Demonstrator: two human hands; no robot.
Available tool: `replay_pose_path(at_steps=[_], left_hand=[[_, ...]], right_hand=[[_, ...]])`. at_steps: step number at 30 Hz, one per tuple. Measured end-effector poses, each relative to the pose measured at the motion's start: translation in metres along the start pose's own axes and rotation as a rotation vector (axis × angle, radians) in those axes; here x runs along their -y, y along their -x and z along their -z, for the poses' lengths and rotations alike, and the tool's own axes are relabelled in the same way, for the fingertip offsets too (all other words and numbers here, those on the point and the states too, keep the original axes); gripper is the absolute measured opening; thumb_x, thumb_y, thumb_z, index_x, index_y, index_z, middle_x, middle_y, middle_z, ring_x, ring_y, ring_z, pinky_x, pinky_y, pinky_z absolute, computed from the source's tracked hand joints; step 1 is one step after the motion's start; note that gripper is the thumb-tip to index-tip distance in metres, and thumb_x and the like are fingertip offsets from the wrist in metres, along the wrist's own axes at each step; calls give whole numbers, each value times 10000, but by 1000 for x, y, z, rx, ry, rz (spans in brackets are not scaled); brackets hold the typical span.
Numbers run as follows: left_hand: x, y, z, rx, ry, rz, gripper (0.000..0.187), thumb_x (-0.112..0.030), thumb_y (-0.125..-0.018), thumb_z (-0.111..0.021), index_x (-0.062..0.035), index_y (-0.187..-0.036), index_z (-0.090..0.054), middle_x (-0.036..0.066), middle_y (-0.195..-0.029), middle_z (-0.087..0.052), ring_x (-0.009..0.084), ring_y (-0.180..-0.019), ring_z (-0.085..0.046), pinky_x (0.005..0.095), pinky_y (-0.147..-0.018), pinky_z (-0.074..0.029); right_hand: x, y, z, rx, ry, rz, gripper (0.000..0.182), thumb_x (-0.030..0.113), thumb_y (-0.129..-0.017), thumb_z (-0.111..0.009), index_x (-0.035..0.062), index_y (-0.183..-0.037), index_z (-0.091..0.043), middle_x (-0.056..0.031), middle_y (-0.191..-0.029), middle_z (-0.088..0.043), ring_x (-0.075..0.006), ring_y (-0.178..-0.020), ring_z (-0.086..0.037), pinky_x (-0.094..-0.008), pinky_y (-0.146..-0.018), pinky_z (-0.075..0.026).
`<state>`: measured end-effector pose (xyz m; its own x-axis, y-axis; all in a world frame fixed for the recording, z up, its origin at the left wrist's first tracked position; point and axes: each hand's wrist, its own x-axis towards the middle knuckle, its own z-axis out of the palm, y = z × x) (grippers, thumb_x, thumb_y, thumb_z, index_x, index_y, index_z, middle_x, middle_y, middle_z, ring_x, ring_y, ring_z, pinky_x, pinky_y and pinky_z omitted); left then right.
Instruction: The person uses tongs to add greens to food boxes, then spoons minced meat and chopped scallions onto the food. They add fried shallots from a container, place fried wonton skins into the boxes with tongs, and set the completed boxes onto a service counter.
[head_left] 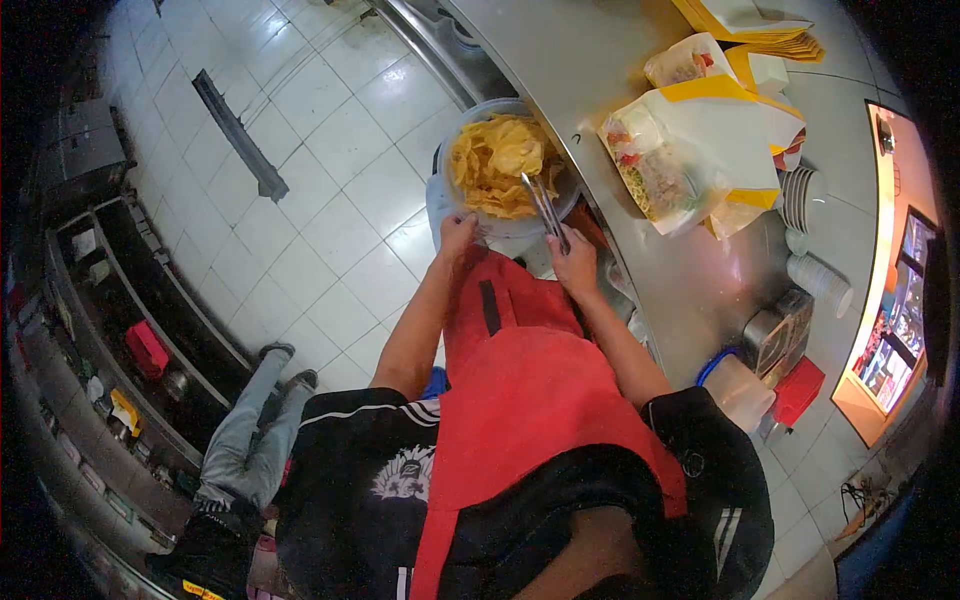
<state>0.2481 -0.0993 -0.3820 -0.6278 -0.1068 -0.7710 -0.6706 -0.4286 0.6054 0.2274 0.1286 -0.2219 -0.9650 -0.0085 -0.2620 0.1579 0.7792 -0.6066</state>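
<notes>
A round clear plastic tub (pixel 462 128) full of yellow fried chips (pixel 490 165) stands beside the steel counter, below its edge. My left hand (pixel 460 236) is closed at the tub's near left rim, its fingertips partly hidden. Metal tongs (pixel 545 208) are gripped in my right hand (pixel 575 264), near the counter edge. Their tips reach into the tub and touch a large pale chip (pixel 517 152) on top of the heap. Whether the tips are pinched around that chip is hard to make out.
On the steel counter (pixel 560 60) are paper trays (pixel 735 120) with bagged food (pixel 660 180), stacked bowls (pixel 800 200), a metal container (pixel 775 335) and a blue-rimmed plastic tub (pixel 735 390). Another person's legs (pixel 245 440) are at the left, near low shelving (pixel 150 330).
</notes>
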Motion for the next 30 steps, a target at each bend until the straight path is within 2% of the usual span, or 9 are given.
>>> replay_pose_path(at_steps=[4, 7, 11, 14, 17, 20, 23, 26, 30], left_hand=[[-2, 1, -1, -19, -20, 20, 255, -127, -898, -590, 77, -1050, -582, 153, -889, -645, 245, -713, -643, 369, -587, -526], [-16, 12, -7, -28, -24, 54, 256, -130, -902, -593, 79, -1050, -578, 161, -874, -655, 242, -684, -641, 360, -584, -526], [-15, 9, -4, 30, 12, 66, 204, -139, -858, -594, 43, -944, -625, 119, -816, -669, 192, -659, -647, 307, -570, -498], [-22, 16, -8, 18, 8, 38, 192, -140, -868, -586, 36, -933, -623, 119, -802, -668, 196, -648, -653, 302, -562, -496], [-27, 22, -10, 4, 3, 26, 200, -138, -864, -586, 39, -948, -620, 120, -811, -669, 207, -652, -658, 305, -565, -504], [-23, 19, -10, -4, 16, 19, 211, -136, -853, -592, 44, -959, -616, 122, -839, -670, 216, -667, -662, 311, -575, -516], [-24, 15, -11, -20, -20, 42, 231, -131, -840, -599, 58, -970, -612, 126, -872, -668, 219, -695, -666, 319, -593, -529], [-26, 17, -10, 3, -14, 71, 257, -127, -831, -605, 77, -987, -607, 131, -890, -665, 220, -723, -670, 328, -615, -542], [-17, 9, -10, -13, -19, 72, 277, -126, -830, -605, 91, -1001, -591, 138, -862, -653, 235, -738, -675, 337, -627, -550]], right_hand=[[-2, -1, 11, 51, -70, -124, 346, 268, -888, -640, -13, -1089, -647, -171, -874, -659, -270, -799, -652, -366, -735, -489], [-28, -12, -6, -47, -81, -130, 352, 283, -896, -638, -9, -1092, -647, -173, -868, -665, -251, -797, -653, -363, -728, -486], [-35, -26, -10, 49, -91, -173, 386, 278, -887, -660, -44, -1098, -637, -172, -850, -673, -254, -790, -653, -349, -731, -491], [-41, -24, -19, -134, 75, 132, 389, 265, -887, -667, -49, -1114, -634, -131, -807, -674, -192, -663, -634, -332, -641, -497], [-44, -21, -27, -6, -39, -31, 373, 253, -890, -669, -41, -1118, -641, -86, -782, -668, -125, -550, -581, -301, -564, -487], [-30, -25, -20, 222, -275, -389, 480, 297, -876, -684, -49, -1199, -602, -149, -941, -693, -230, -746, -669, -354, -731, -528], [-22, -31, -20, 221, -417, -433, 458, 269, -884, -685, -36, -1215, -600, -84, -818, -685, -136, -567, -606, -296, -560, -504], [-16, -29, -18, 209, -433, -446, 296, 198, -910, -647, -21, -1109, -655, -43, -758, -643, -88, -536, -560, -237, -512, -460], [-9, -22, -5, 259, -526, -460, 293, 207, -922, -631, -16, -1111, -656, -40, -790, -648, -85, -571, -573, -227, -519, -461]])
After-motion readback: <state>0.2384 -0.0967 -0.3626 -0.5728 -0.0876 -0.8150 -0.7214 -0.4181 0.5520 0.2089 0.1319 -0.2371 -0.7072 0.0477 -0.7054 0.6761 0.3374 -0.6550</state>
